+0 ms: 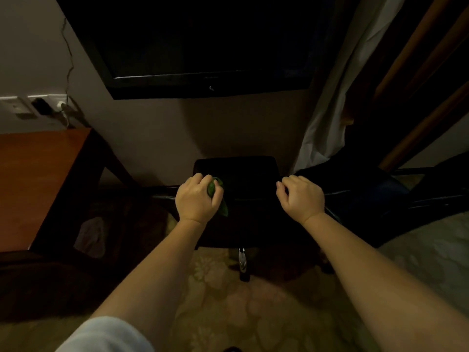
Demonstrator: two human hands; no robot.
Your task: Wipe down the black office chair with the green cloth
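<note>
Fingers of left hand [199,196]: closed round green cloth [216,187].
Fingers of right hand [300,196]: curled; hold undetermined.
Black office chair [243,171]: backrest extended rightward from cloth-bearing fingers.

No legible text anywhere.

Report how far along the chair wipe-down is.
Done: no wiped area can be told apart on the dark black office chair. In hand: the left hand grips the green cloth against its upper left edge; the right hand seems to grip the right edge. Left: presumably the rest.
</note>
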